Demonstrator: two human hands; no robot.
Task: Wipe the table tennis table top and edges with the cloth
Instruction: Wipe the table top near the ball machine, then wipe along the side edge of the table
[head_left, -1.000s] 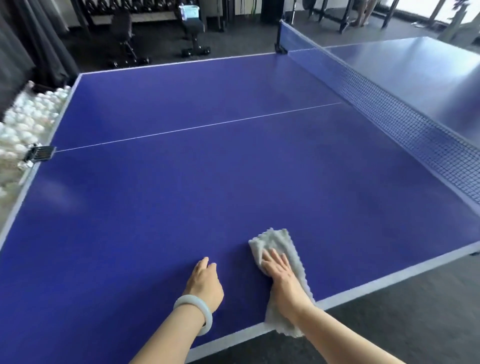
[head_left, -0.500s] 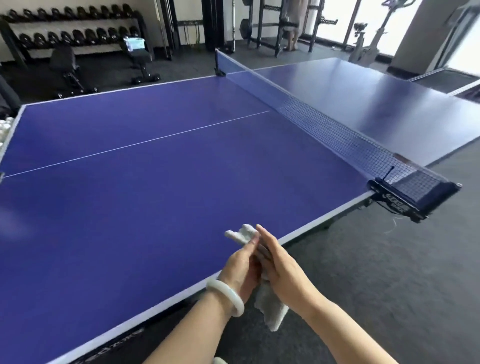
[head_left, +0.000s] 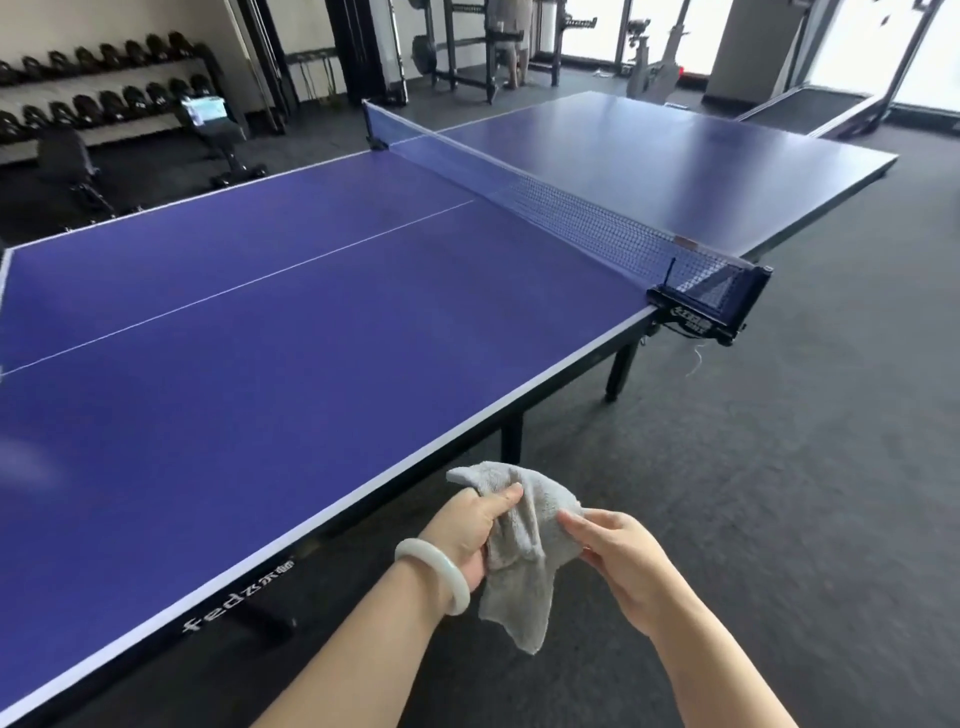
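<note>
Fingers of both the left hand (head_left: 470, 530) and right hand (head_left: 621, 553) curl around a crumpled grey terry cloth (head_left: 519, 545), held just off the blue table tennis table's (head_left: 260, 415) white-lined near edge.

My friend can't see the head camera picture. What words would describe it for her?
The left hand and right hand hold a grey cloth in the air, just off the white edge of the blue table tennis table. A net crosses the table behind.

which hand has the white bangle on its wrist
The left hand: the white bangle circles its wrist while it grips the grey cloth. The right hand, pinching the cloth's other side, has a bare wrist.
</note>
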